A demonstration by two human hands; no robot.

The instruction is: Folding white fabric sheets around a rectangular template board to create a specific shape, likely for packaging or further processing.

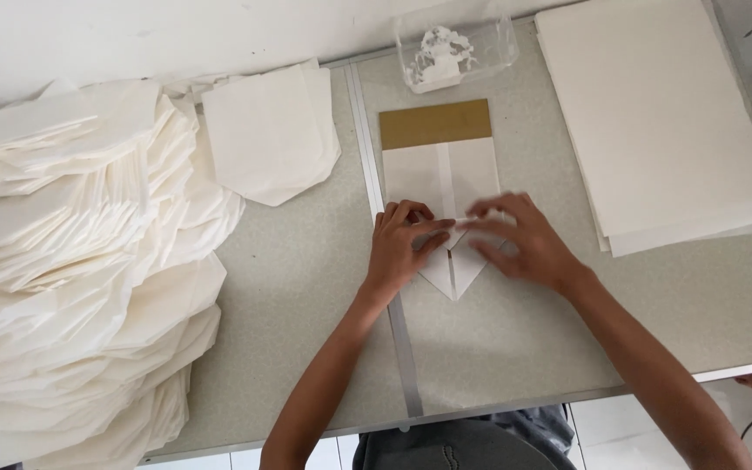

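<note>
A white paper bag being folded (439,178) lies on the grey table (306,287), wrapped around a brown cardboard template (435,124) that sticks out at its far end. Its near end comes to a point. My left hand (400,248) presses on the folded flaps at the bag's near left side, fingers bent. My right hand (515,242) lies flat across the right flap, fingers spread and slightly blurred. Both hands touch the paper; neither grips it.
A big fanned heap of finished white bags (63,261) fills the left side, with one more small stack (270,130) behind. A pile of flat white sheets (654,113) sits at the right. A clear glue tub (456,54) stands at the back. A metal strip (376,209) runs along the table.
</note>
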